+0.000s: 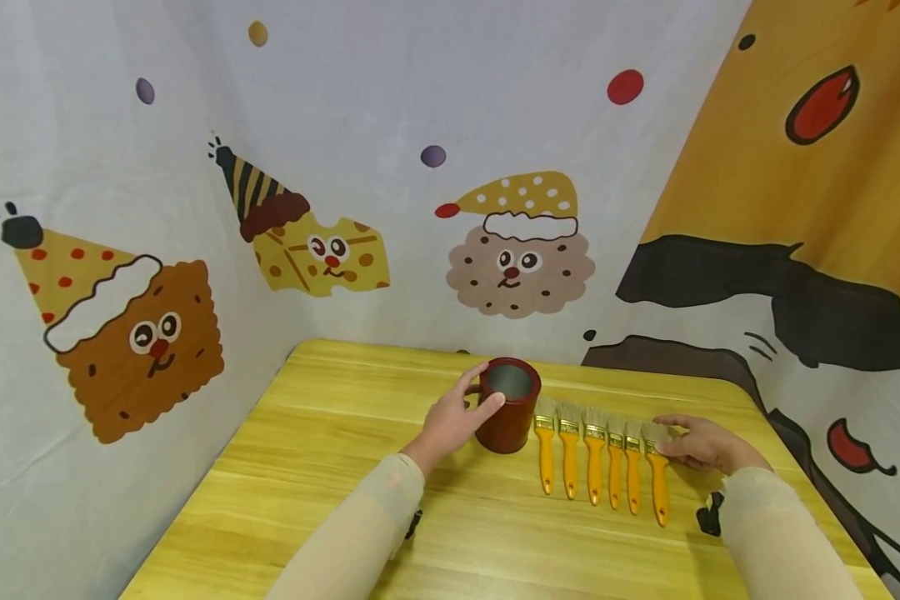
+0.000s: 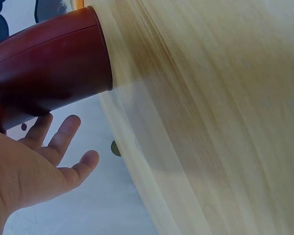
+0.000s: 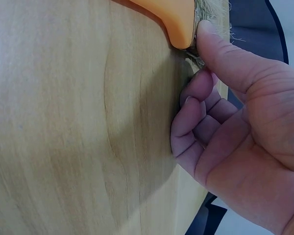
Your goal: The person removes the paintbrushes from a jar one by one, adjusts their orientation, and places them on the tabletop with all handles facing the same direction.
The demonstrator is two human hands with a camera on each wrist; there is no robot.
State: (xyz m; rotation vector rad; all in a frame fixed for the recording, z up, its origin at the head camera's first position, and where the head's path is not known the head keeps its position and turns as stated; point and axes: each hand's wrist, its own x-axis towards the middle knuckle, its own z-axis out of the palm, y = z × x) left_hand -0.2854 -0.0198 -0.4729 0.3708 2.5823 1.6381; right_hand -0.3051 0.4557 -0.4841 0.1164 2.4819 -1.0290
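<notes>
A dark red, mug-shaped container (image 1: 504, 425) stands upright on the table, its grey inside showing from above. My left hand (image 1: 453, 423) holds it from the left, thumb at the near rim and index finger round the far side. In the left wrist view the other fingers (image 2: 63, 132) spread loosely beside the red wall. To the right lies a row of several paintbrushes (image 1: 594, 458) with orange handles and pale bristles. My right hand (image 1: 701, 444) pinches the rightmost paintbrush (image 1: 658, 483) near its metal band, its thumb (image 3: 220, 49) on top and remaining fingers curled.
The wooden table (image 1: 285, 500) has its far edge against a white cloth (image 1: 375, 100) printed with cartoon figures. More printed cloth hangs at the left and right sides. The paintbrushes lie side by side, bristles pointing away, the leftmost close to the red container.
</notes>
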